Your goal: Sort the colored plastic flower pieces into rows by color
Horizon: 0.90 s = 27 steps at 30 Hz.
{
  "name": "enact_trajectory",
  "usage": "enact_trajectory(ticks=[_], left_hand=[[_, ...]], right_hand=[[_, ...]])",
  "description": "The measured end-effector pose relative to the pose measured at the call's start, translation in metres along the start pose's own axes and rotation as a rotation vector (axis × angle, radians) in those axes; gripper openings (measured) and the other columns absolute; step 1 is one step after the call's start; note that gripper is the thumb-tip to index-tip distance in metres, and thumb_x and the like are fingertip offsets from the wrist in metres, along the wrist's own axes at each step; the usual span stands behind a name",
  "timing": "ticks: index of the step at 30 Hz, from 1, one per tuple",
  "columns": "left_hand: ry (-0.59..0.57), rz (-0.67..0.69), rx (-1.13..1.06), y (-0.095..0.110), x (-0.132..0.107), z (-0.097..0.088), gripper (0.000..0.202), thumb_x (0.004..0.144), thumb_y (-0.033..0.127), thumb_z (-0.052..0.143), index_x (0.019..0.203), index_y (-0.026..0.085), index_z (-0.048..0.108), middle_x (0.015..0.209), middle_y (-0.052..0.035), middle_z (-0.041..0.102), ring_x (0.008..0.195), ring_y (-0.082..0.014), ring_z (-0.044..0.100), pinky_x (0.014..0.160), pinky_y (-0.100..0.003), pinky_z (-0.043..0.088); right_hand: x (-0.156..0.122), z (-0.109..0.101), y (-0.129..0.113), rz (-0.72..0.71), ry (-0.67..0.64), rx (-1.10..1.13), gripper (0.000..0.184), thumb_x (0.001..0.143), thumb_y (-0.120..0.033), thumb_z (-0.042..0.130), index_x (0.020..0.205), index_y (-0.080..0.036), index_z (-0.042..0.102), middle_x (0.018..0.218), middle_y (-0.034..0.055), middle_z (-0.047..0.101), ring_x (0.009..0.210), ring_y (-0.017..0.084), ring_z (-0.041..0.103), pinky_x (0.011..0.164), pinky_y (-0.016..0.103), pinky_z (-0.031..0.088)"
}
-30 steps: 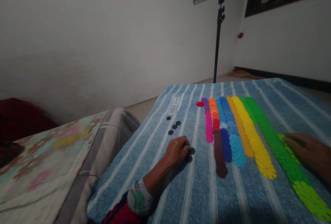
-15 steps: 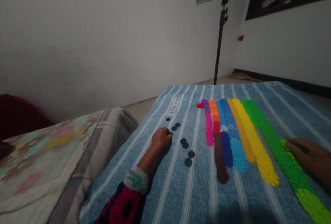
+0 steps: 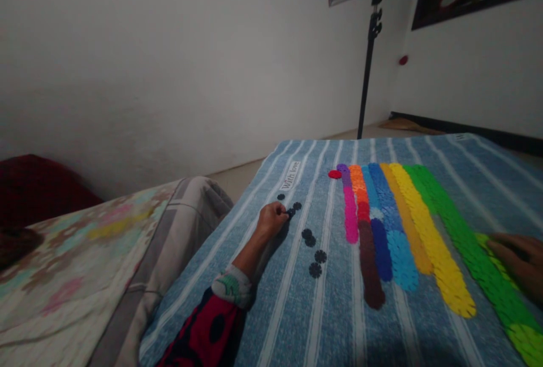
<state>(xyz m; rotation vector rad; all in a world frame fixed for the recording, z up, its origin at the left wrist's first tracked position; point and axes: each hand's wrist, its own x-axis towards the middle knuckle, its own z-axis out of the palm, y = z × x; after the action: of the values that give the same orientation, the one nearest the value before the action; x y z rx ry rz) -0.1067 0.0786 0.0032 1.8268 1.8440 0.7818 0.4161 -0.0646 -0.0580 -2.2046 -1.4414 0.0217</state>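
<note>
My left hand [image 3: 272,221] reaches over the striped cloth, its fingers pinched on a small black notched disc [image 3: 289,214]. Right beside those fingertips lies another black disc [image 3: 297,206], and one more black disc [image 3: 281,197] sits just beyond the hand. Several black discs [image 3: 315,270] are scattered to the right of my wrist. At the right edge, my right hand [image 3: 520,262] is partly out of frame; its visible fingers stretch over a row of lime-green discs [image 3: 483,240] and touch it. The undersides of these fingers are hidden.
Overlapping discs form long coloured rows on the blue cloth [image 3: 275,276], among them a brown row [image 3: 373,271], a yellow row [image 3: 436,254] and a green row [image 3: 458,225]. A red disc [image 3: 335,175] lies at their far end. A lamp stand [image 3: 368,67] rises behind.
The view has shifted slightly left, so everything appears further right. My left hand has moved up to the black discs, and one now shows at its fingertips. My right hand stays by the lime-green row.
</note>
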Motion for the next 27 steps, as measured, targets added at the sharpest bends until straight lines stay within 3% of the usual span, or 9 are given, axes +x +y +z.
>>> enact_trajectory(ticks=[3, 7, 11, 20, 27], left_hand=[[-0.007, 0.005, 0.013, 0.004, 0.01, 0.002, 0.003, 0.067, 0.014, 0.063, 0.067, 0.017, 0.061, 0.061, 0.0019, 0.058, 0.062, -0.0143, 0.057, 0.059, -0.025, 0.039], [-0.056, -0.013, 0.144, 0.01, 0.016, 0.0, 0.011, 0.066, 0.018, 0.069, 0.076, 0.017, 0.068, 0.068, -0.0008, 0.065, 0.069, -0.0171, 0.061, 0.062, -0.026, 0.041], [-0.113, -0.036, 0.193, 0.014, 0.017, -0.002, 0.008, 0.064, 0.018, 0.072, 0.071, 0.017, 0.068, 0.069, -0.0013, 0.066, 0.071, -0.0177, 0.062, 0.064, -0.027, 0.04], [-0.076, -0.033, 0.06, 0.014, 0.019, 0.002, 0.013, 0.058, 0.012, 0.067, 0.059, 0.018, 0.055, 0.056, 0.0043, 0.053, 0.058, -0.0134, 0.054, 0.056, -0.025, 0.035], [-0.05, -0.047, -0.075, 0.019, 0.025, 0.007, 0.012, 0.058, 0.016, 0.065, 0.059, 0.017, 0.053, 0.055, 0.0045, 0.051, 0.053, -0.011, 0.051, 0.051, -0.022, 0.036]], right_hand=[[0.002, 0.003, 0.005, 0.066, -0.086, 0.088, 0.057, 0.065, -0.071, 0.037, 0.084, -0.028, 0.069, 0.106, 0.0101, 0.073, 0.1, 0.036, 0.067, 0.093, 0.051, 0.052], [0.002, 0.003, 0.006, 0.075, -0.079, 0.15, 0.054, 0.066, -0.07, 0.039, 0.083, -0.029, 0.069, 0.106, 0.0098, 0.072, 0.102, 0.037, 0.066, 0.095, 0.053, 0.05], [0.0, -0.003, -0.003, 0.094, -0.111, 0.14, 0.057, 0.065, -0.07, 0.038, 0.086, -0.027, 0.068, 0.108, 0.011, 0.072, 0.105, 0.037, 0.065, 0.098, 0.052, 0.049], [-0.005, -0.022, -0.033, 0.136, -0.173, 0.122, 0.065, 0.06, -0.069, 0.031, 0.089, -0.023, 0.066, 0.115, 0.0155, 0.069, 0.113, 0.038, 0.062, 0.104, 0.05, 0.046], [-0.003, -0.011, -0.016, 0.03, -0.118, 0.106, 0.062, 0.066, -0.069, 0.033, 0.088, -0.024, 0.068, 0.107, 0.0129, 0.072, 0.104, 0.036, 0.067, 0.096, 0.051, 0.051]])
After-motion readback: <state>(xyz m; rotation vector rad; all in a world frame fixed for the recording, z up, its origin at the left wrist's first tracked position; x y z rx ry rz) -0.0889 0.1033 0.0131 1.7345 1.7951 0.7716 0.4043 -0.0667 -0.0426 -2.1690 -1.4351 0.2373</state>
